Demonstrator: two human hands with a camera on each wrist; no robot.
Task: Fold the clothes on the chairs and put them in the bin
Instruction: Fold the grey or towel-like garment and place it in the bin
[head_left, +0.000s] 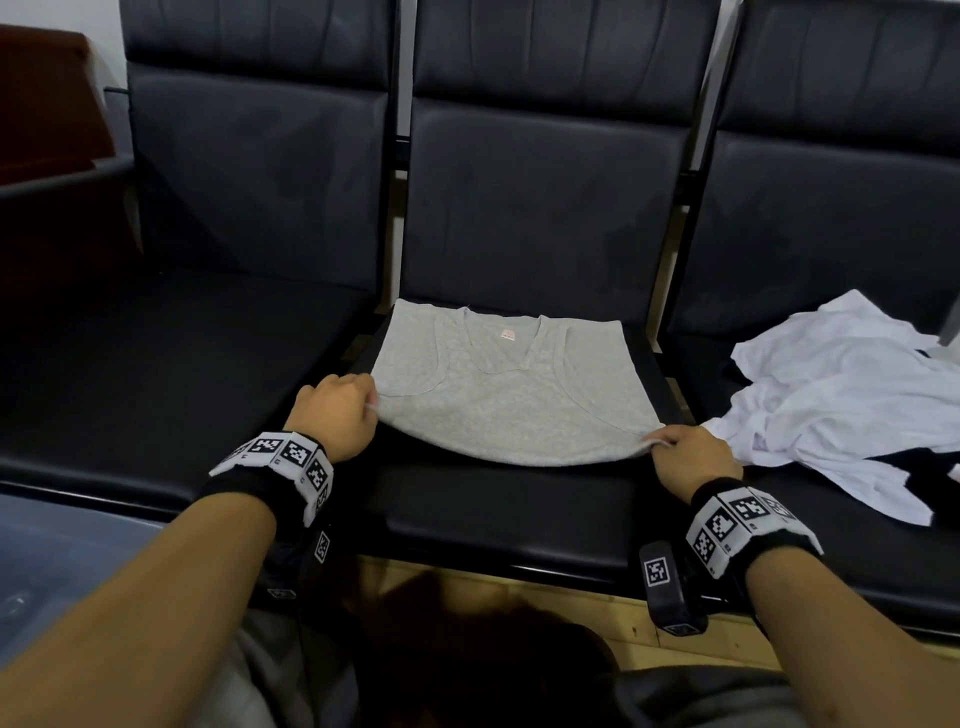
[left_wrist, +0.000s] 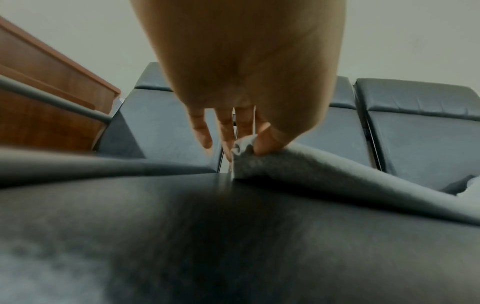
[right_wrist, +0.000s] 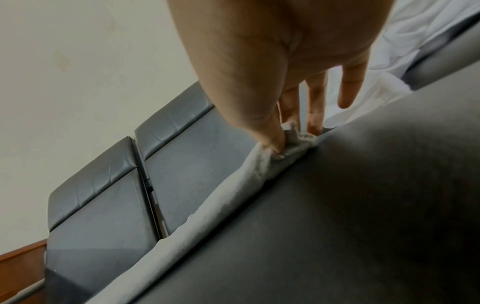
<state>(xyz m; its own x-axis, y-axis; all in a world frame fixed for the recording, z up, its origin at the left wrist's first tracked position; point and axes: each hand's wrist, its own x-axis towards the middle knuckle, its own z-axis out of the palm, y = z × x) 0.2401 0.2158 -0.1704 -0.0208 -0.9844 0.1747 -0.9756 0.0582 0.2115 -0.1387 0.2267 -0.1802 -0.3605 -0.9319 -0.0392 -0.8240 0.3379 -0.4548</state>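
Head view showed you partway through the first garment: the grey vest (head_left: 511, 395) lay on the seat of the middle chair (head_left: 519, 519), already doubled over, its neckline and label facing up toward the backrest and the folded edge bowing toward you. Your left hand (head_left: 335, 410) pinched the near left corner of the vest, and your right hand (head_left: 688, 457) pinched the near right corner; the wrist views showed thumb and fingertips closed on bunched cloth at each end, the other fingers loose. I judged one fold made, with at least one more to come before it was compact. A crumpled heap of white clothes (head_left: 836, 395) lay unfolded on the right chair, with something dark under it, so most of the work remained. No bin appeared in any view, and nothing seemed stowed yet. The vest looked soft, thin and knitted, slightly fuzzy, with stitched armholes.
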